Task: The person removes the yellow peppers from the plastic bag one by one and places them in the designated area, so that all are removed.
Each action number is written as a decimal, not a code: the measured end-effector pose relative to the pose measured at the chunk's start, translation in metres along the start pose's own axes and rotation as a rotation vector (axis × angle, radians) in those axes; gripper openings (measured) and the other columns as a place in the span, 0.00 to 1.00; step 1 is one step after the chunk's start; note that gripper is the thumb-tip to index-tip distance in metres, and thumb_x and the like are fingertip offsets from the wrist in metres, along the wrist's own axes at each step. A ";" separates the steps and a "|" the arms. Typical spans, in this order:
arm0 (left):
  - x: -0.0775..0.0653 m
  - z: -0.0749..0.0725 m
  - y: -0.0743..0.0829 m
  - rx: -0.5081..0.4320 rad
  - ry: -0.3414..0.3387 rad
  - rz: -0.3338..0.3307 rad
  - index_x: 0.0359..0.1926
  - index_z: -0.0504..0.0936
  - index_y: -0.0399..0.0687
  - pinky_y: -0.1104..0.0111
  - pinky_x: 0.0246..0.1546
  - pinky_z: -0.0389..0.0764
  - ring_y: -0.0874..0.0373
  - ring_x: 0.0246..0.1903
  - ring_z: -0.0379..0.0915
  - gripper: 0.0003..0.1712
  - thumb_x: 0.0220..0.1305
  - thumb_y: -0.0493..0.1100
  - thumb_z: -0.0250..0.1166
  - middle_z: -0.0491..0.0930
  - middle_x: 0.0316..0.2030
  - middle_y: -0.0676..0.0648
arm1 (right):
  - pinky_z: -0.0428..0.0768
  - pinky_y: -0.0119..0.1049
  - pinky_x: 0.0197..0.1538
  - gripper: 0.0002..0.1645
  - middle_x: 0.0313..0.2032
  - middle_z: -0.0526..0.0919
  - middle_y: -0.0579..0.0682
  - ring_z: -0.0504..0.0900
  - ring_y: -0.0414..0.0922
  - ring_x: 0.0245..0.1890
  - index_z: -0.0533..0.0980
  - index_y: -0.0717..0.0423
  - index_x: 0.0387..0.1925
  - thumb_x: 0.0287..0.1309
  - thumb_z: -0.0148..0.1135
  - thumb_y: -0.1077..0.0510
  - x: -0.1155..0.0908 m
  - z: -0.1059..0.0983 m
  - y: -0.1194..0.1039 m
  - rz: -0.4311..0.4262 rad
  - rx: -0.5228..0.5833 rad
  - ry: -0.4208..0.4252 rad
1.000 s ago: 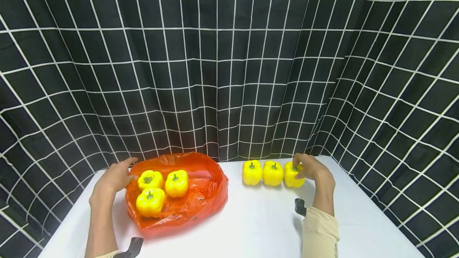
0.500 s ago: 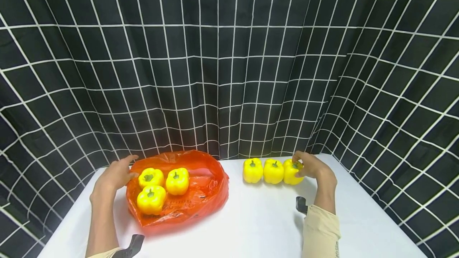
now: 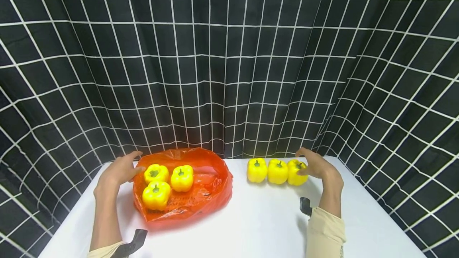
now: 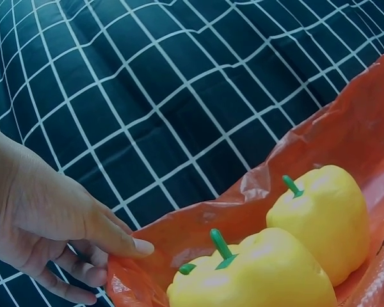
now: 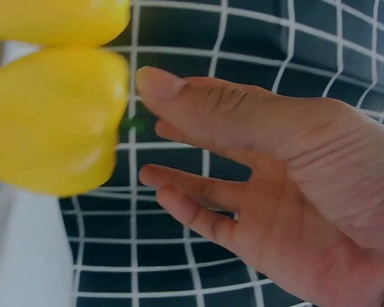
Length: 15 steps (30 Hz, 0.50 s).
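Your right hand [image 5: 294, 192], fingers apart, hangs beside the end yellow pepper [image 3: 294, 176] on the desk [image 3: 265, 214]; your left hand [image 4: 51, 204] looks spread at the red bag [image 3: 209, 174]. This seems the release, so next calls for backing clear without nudging

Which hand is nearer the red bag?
Left. The left hand is at the left rim of the red bag; the right hand is well away, by the rightmost pepper.

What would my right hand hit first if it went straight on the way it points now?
Probably the rightmost yellow bell pepper: your right hand points toward it, though the gap is hard to judge.
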<state>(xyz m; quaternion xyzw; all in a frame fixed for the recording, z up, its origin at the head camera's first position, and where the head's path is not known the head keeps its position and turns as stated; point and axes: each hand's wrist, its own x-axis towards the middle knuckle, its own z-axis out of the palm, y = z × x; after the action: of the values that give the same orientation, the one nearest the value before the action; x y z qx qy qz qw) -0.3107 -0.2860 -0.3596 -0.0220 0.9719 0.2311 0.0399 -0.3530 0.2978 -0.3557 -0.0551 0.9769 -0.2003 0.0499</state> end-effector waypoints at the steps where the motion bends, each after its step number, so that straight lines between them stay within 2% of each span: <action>1: 0.000 0.000 0.000 -0.003 -0.001 0.001 0.76 0.62 0.32 0.46 0.45 0.89 0.52 0.33 0.81 0.40 0.72 0.46 0.66 0.83 0.51 0.30 | 0.77 0.69 0.66 0.41 0.70 0.70 0.71 0.69 0.72 0.69 0.69 0.60 0.69 0.55 0.77 0.62 -0.001 0.000 -0.004 -0.014 0.002 0.015; 5: 0.000 0.002 0.000 -0.010 -0.008 0.004 0.76 0.62 0.33 0.55 0.38 0.88 0.53 0.29 0.77 0.39 0.71 0.44 0.66 0.83 0.37 0.38 | 0.76 0.67 0.68 0.38 0.68 0.73 0.69 0.71 0.70 0.69 0.70 0.62 0.67 0.57 0.75 0.62 -0.005 0.000 -0.032 -0.092 -0.007 0.068; 8: 0.000 0.003 0.000 -0.011 -0.012 0.001 0.76 0.63 0.33 0.62 0.34 0.85 0.53 0.28 0.75 0.39 0.71 0.42 0.67 0.80 0.30 0.42 | 0.75 0.66 0.69 0.34 0.68 0.74 0.66 0.72 0.68 0.69 0.71 0.60 0.66 0.60 0.73 0.61 -0.004 0.004 -0.062 -0.165 -0.026 0.074; 13: -0.002 0.002 0.000 -0.021 -0.002 -0.003 0.75 0.64 0.34 0.63 0.33 0.86 0.53 0.29 0.76 0.39 0.69 0.41 0.68 0.81 0.37 0.39 | 0.78 0.60 0.69 0.29 0.64 0.78 0.60 0.78 0.60 0.65 0.74 0.55 0.64 0.63 0.72 0.58 0.001 0.017 -0.121 -0.333 -0.019 0.051; 15: -0.003 0.002 -0.001 -0.022 0.001 -0.006 0.75 0.64 0.34 0.63 0.33 0.86 0.53 0.30 0.76 0.39 0.69 0.40 0.68 0.81 0.39 0.38 | 0.80 0.57 0.68 0.28 0.62 0.80 0.58 0.80 0.56 0.62 0.75 0.55 0.63 0.64 0.72 0.58 0.003 0.024 -0.147 -0.432 -0.008 0.022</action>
<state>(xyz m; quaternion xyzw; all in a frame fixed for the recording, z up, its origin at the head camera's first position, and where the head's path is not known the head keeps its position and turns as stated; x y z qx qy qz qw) -0.3075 -0.2858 -0.3613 -0.0256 0.9693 0.2414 0.0398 -0.3404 0.1539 -0.3201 -0.2612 0.9437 -0.2031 -0.0053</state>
